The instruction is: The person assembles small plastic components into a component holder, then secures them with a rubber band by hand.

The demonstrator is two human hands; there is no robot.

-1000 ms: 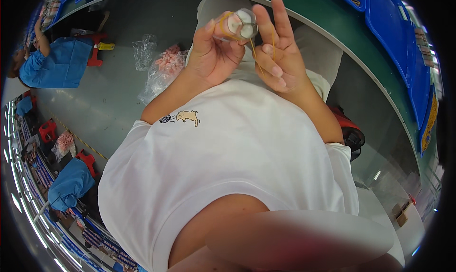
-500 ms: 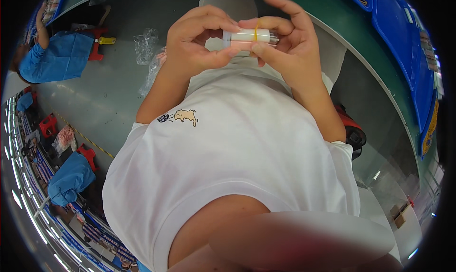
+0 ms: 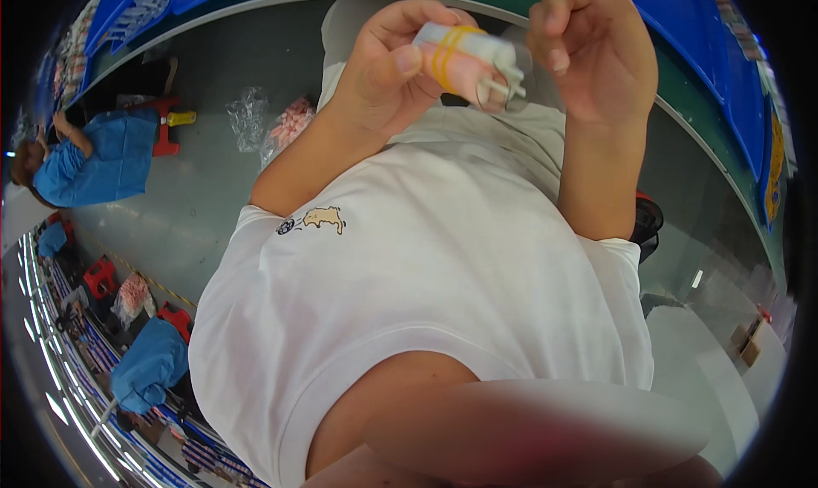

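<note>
Head view: the left hand (image 3: 388, 75) is closed around a small bundle of pale pink and white pieces (image 3: 467, 62), thumb pressed on top and fingers curled beneath. Yellow rubber bands (image 3: 447, 52) wrap the bundle near the thumb. The bundle is held high in front of the chest, tilted, its far end pointing toward the right hand (image 3: 592, 49). A clear plastic wrapping (image 3: 511, 83) shows at that end, with white stick-like parts projecting. The right hand is loosely curled, fingers bent, its fingertips just beside the wrapping; whether they touch it cannot be told. The person wears a white T-shirt (image 3: 426, 275) with a small printed figure on the chest. Beyond the hands curve a green rim (image 3: 682, 105) and blue bins (image 3: 724, 54). On the grey floor (image 3: 196, 198) at left lie clear bags with pink contents (image 3: 285, 122). A person in blue (image 3: 94, 156) sits farther left, near a red stool (image 3: 166, 122).
</note>
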